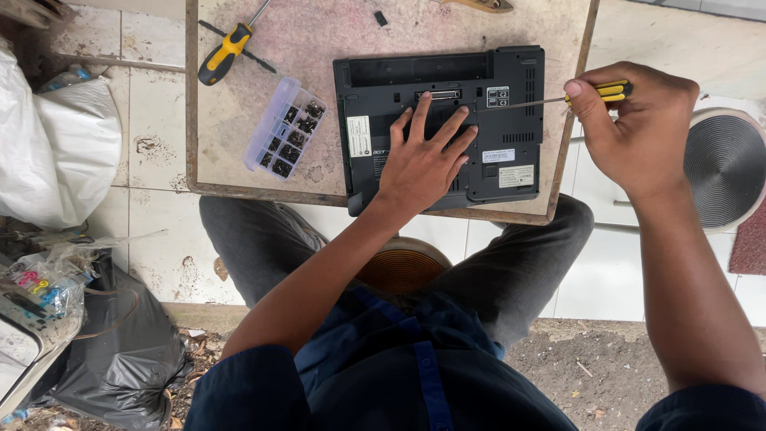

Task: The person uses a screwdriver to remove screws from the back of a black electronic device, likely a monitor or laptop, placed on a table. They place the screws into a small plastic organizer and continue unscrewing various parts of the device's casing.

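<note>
Head view: a black laptop (447,128) lies upside down, its underside up, on a small worn wooden table (263,172), near the table's front edge and just above the seated person's knees. The left hand (423,164) lies flat on the middle of the base, fingers spread and palm pressing down, so it steadies the case without gripping anything. The right hand (638,128) is closed around the yellow-and-black handle of a screwdriver (558,97), thumb on top; the thin shaft runs leftward and its tip rests on the base close to the long slot near the battery bay, just beside the left fingertips. Whether the tip sits in a screw head is too small to tell.

To do this well, I judge the shaft should stand more squarely over the screw than its present low slant, with firm downward pressure so the tip does not slip and scar the plastic. The flat left hand should hold the case from sliding on the table.

A clear compartment box (286,128) holding small dark screws stands left of the laptop, close at hand. A second, larger screwdriver (227,49) with a yellow handle lies further up the table, untouched.
</note>
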